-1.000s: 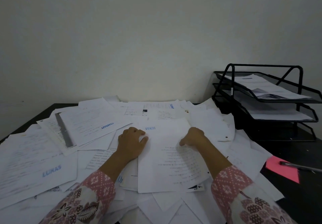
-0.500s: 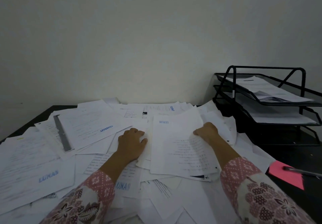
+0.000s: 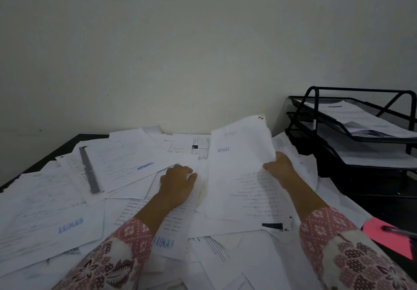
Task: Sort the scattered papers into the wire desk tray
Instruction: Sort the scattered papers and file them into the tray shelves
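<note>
White printed papers [image 3: 56,201] lie scattered in overlapping layers over the dark desk. My right hand [image 3: 279,166] grips the right edge of a stapled sheet [image 3: 239,176] with a blue stamp near its top, and the sheet's far end is lifted off the pile. My left hand [image 3: 178,183] rests on the papers left of that sheet, fingers curled down onto the pile. A black wire desk tray [image 3: 316,118] with three tiers stands at the back right, with papers in its upper tiers.
A grey ruler [image 3: 89,170] lies on the papers at the left. A pink note [image 3: 381,235] with a pen [image 3: 399,231] on it sits on the bare desk [image 3: 383,206] at the right edge. A plain wall runs behind the desk.
My right hand has taken hold of the stamped sheet and drawn it rightward, lifting its far end off the pile. My left hand has stayed on the papers.
</note>
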